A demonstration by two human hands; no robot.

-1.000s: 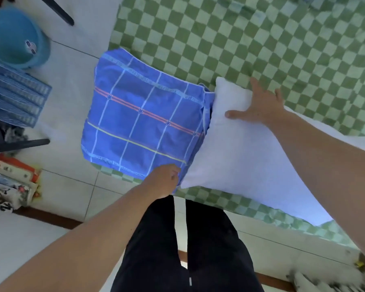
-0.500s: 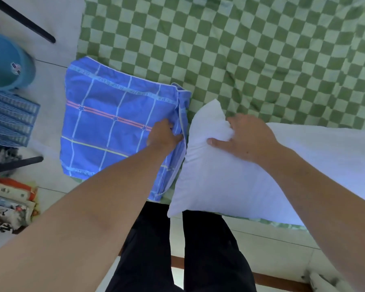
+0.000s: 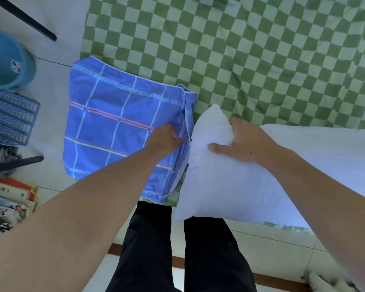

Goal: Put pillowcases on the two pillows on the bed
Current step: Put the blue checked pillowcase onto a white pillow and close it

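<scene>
left hand (image 3: 167, 140) pinches the blue plaid pillowcase (image 3: 122, 131) hem, likely to open it; right hand (image 3: 243, 142), fingers curled, squeezes the white pillow (image 3: 230, 186) corner narrow, likely for insertion.

My left hand (image 3: 167, 140) reaches forward, fingers curled in a pinch; my right hand (image 3: 244, 142) is curled too, thumb spread, both arms extended.

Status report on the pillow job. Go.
Left hand pinching the pillowcase at its open edge. Right hand gripping the pillow corner. Pillow not yet inside. Nothing in the way.
</scene>
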